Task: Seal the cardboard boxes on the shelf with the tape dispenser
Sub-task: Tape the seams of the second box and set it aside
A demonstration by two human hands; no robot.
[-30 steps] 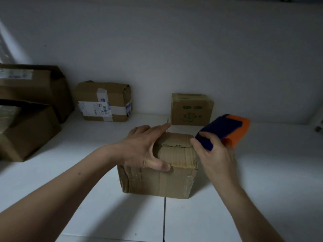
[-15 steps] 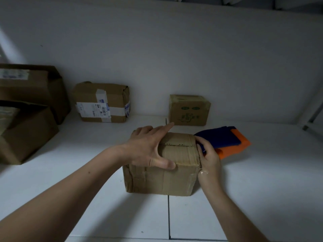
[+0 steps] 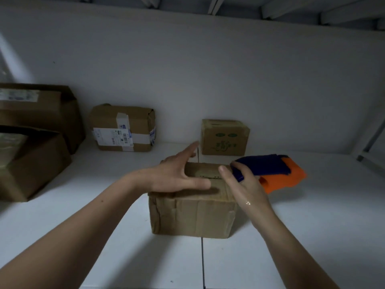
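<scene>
A small worn cardboard box (image 3: 193, 215) stands on the white shelf (image 3: 302, 226) in front of me. My left hand (image 3: 175, 174) hovers flat over the box's top left, fingers spread, thumb stretched across the top. My right hand (image 3: 243, 184) holds a blue and orange tape dispenser (image 3: 277, 172) at the box's top right edge, its body sticking out to the right above the shelf. The tape itself is too dim to make out.
A small printed box (image 3: 225, 137) stands against the back wall, and a taped box with a label (image 3: 123, 128) sits left of it. Two larger boxes (image 3: 31, 147) fill the far left. A metal upright (image 3: 373, 138) is at the right edge.
My left hand has lifted off the box top and spread open. The right hand with the dispenser has risen slightly at the box's right edge. The view has tilted upward.
</scene>
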